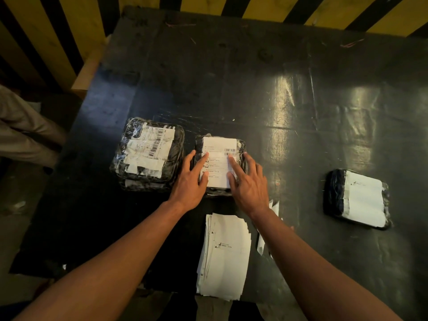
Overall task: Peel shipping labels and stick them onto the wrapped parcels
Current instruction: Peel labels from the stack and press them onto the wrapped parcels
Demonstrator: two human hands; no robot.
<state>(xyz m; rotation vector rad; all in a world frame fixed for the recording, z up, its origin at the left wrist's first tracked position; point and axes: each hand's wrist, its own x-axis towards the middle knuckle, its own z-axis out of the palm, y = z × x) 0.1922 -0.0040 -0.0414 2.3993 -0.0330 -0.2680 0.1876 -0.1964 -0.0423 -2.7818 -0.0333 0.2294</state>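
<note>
a: labels first. a loose stack of label sheets (223,256) lies at the near edge of the dark table (289,117), between the two forearms, with a few more paper scraps (274,209) just right of the right wrist.

b: and the hands?

a: both lie flat on the middle parcel (220,165). the left hand (190,181) has straight fingers pressing the left side of the white label (218,162) on top; the right hand (249,183) does the same on the right side. neither is curled round anything.

b: other parcels?

a: a stack of wrapped parcels (148,154) with creased barcoded labels sits just beside the middle one, on its left. a lone parcel (357,199) with a blank-looking white label lies well apart to the right.

b: beyond that?

a: yellow and black striped boards (69,31) past the far edge, and someone's trouser leg (25,128) at the left.
</note>
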